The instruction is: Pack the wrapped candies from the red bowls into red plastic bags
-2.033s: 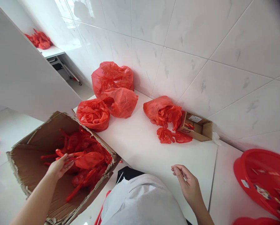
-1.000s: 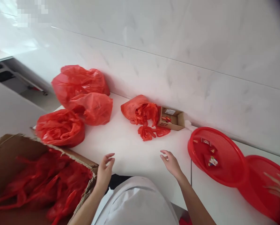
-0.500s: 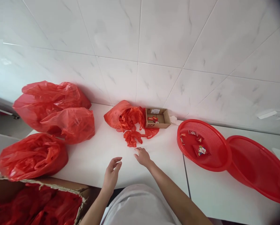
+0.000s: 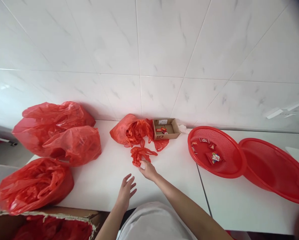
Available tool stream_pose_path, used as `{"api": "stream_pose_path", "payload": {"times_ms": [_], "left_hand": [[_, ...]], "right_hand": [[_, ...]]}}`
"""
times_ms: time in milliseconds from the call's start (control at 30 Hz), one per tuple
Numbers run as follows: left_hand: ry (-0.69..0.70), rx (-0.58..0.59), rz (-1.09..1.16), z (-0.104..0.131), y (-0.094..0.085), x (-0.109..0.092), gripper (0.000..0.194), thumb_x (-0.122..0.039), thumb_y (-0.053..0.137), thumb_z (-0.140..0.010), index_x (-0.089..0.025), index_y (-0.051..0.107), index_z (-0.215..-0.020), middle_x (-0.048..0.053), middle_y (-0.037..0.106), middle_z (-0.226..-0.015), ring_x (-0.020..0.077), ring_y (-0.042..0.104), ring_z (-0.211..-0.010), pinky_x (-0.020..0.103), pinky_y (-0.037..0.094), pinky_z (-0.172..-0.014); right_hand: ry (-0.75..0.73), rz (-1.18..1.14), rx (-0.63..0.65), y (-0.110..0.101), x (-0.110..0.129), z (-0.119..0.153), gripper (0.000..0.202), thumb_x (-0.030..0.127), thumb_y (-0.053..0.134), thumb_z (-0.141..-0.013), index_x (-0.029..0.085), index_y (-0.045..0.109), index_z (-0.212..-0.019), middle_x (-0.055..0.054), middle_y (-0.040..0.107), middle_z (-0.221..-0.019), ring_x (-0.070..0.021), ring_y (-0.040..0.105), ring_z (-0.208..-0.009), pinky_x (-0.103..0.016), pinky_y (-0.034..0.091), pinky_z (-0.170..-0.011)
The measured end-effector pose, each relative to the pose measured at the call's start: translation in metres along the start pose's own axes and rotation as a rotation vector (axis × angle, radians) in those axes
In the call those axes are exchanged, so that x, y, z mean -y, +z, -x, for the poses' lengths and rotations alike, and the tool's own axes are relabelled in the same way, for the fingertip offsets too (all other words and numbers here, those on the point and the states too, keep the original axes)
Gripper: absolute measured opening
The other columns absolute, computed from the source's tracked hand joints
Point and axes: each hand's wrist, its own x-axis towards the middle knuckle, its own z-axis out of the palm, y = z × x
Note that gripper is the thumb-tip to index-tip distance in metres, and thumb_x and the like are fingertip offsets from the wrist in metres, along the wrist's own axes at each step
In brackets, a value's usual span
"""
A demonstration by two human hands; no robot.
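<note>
A small crumpled red plastic bag [image 4: 140, 154] lies on the white table in front of me. My right hand [image 4: 148, 170] pinches its near edge between thumb and fingers. My left hand [image 4: 127, 191] hovers to the left, nearer my body, with fingers spread and holding nothing. Just behind is a larger red bag [image 4: 121, 131] stuffed with more crumpled red bags. A small open cardboard box [image 4: 174, 128] stands beside it, with a few red-wrapped candies [image 4: 162, 130] inside. Part of another red bag [image 4: 161, 144] sticks out in front of the box.
Several bulging red bags [image 4: 74, 145] sit at the left. Below them is a large cardboard box [image 4: 99, 218] full of red plastic. To the right stands a red mesh basket [image 4: 229, 150] holding several wrapped sweets, then a second red basket [image 4: 277, 163]. A tiled wall backs the table.
My right hand has reached the small red bag and taken hold of its edge. That bag now lies apart from the pile. My left hand has spread its fingers. The view has tilted up slightly.
</note>
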Motion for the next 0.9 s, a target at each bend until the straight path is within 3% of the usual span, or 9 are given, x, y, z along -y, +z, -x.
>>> {"api": "stream_pose_path", "payload": {"times_ms": [167, 300, 367, 467, 533, 633, 733, 833, 900], "left_hand": [[-0.097, 0.038, 0.108, -0.011, 0.001, -0.001, 0.050, -0.052, 0.070, -0.074, -0.026, 0.053, -0.114, 0.012, 0.058, -0.123, 0.0219, 0.067, -0.093, 0.038, 0.056, -0.078], [-0.086, 0.037, 0.142, -0.031, 0.007, -0.002, 0.027, -0.037, 0.071, -0.078, -0.023, 0.059, -0.099, 0.007, 0.065, -0.105, 0.0162, 0.068, -0.084, 0.033, 0.056, -0.077], [-0.076, 0.020, 0.140, -0.039, 0.009, -0.002, 0.015, -0.025, 0.069, -0.080, -0.020, 0.060, -0.091, 0.007, 0.064, -0.101, 0.0140, 0.067, -0.082, 0.029, 0.055, -0.078], [-0.060, 0.022, 0.124, -0.044, 0.013, -0.001, 0.010, -0.020, 0.067, -0.081, -0.017, 0.059, -0.087, 0.008, 0.062, -0.103, 0.0137, 0.067, -0.083, 0.029, 0.056, -0.080], [-0.045, 0.019, 0.099, -0.043, 0.018, 0.000, 0.018, -0.026, 0.069, -0.080, -0.018, 0.057, -0.092, 0.009, 0.060, -0.110, 0.0148, 0.066, -0.086, 0.030, 0.057, -0.080], [-0.048, -0.004, 0.024, -0.045, 0.029, 0.000, 0.044, -0.043, 0.075, -0.074, -0.021, 0.052, -0.105, 0.012, 0.055, -0.124, 0.0200, 0.064, -0.094, 0.035, 0.058, -0.077], [-0.050, -0.012, -0.076, -0.055, 0.040, -0.005, 0.066, -0.054, 0.077, -0.066, -0.023, 0.047, -0.117, 0.015, 0.050, -0.132, 0.0270, 0.061, -0.105, 0.040, 0.057, -0.077], [-0.040, -0.005, -0.160, -0.068, 0.046, -0.014, 0.064, -0.055, 0.076, -0.067, -0.024, 0.051, -0.117, 0.015, 0.053, -0.131, 0.0310, 0.060, -0.108, 0.044, 0.055, -0.079], [-0.042, 0.012, -0.186, -0.076, 0.046, -0.020, 0.049, -0.048, 0.074, -0.071, -0.021, 0.057, -0.108, 0.015, 0.058, -0.125, 0.0300, 0.063, -0.103, 0.043, 0.055, -0.079]], "right_hand": [[-0.099, -0.081, 0.020, -0.003, 0.022, 0.044, 0.033, 0.029, 0.059, -0.087, 0.022, 0.065, -0.118, -0.006, 0.069, -0.117, -0.0242, 0.063, -0.112, -0.036, 0.049, -0.095], [-0.175, -0.117, 0.027, -0.012, 0.027, 0.068, 0.024, 0.025, 0.060, -0.085, 0.026, 0.068, -0.108, -0.001, 0.070, -0.109, -0.0186, 0.066, -0.099, -0.029, 0.052, -0.086], [-0.147, -0.104, -0.060, -0.018, 0.018, 0.071, 0.026, 0.021, 0.060, -0.084, 0.024, 0.067, -0.108, -0.004, 0.067, -0.110, -0.0205, 0.063, -0.103, -0.033, 0.050, -0.091], [-0.005, -0.022, -0.261, -0.024, -0.003, 0.066, 0.042, 0.017, 0.055, -0.083, 0.020, 0.055, -0.125, -0.011, 0.058, -0.124, -0.0250, 0.054, -0.117, -0.041, 0.044, -0.099], [0.123, 0.029, -0.292, -0.025, -0.016, 0.058, 0.056, 0.019, 0.057, -0.082, 0.022, 0.046, -0.136, -0.012, 0.050, -0.135, -0.0270, 0.050, -0.122, -0.041, 0.043, -0.100], [0.289, 0.006, -0.182, -0.022, -0.028, 0.042, 0.073, 0.026, 0.063, -0.079, 0.028, 0.033, -0.146, -0.011, 0.041, -0.145, -0.0290, 0.047, -0.126, -0.040, 0.040, -0.100], [0.365, -0.068, -0.125, -0.017, -0.033, 0.030, 0.080, 0.029, 0.064, -0.078, 0.028, 0.027, -0.148, -0.009, 0.057, -0.131, -0.0274, 0.054, -0.117, -0.037, 0.043, -0.093], [0.409, -0.153, -0.118, -0.012, -0.034, 0.026, 0.064, 0.020, 0.062, -0.074, 0.027, 0.046, -0.136, -0.004, 0.070, -0.102, -0.0239, 0.063, -0.098, -0.032, 0.044, -0.082], [0.426, -0.233, -0.116, -0.011, -0.035, 0.029, 0.040, 0.014, 0.061, -0.069, 0.024, 0.065, -0.108, -0.001, 0.070, -0.088, -0.0223, 0.064, -0.089, -0.030, 0.044, -0.078]]}}
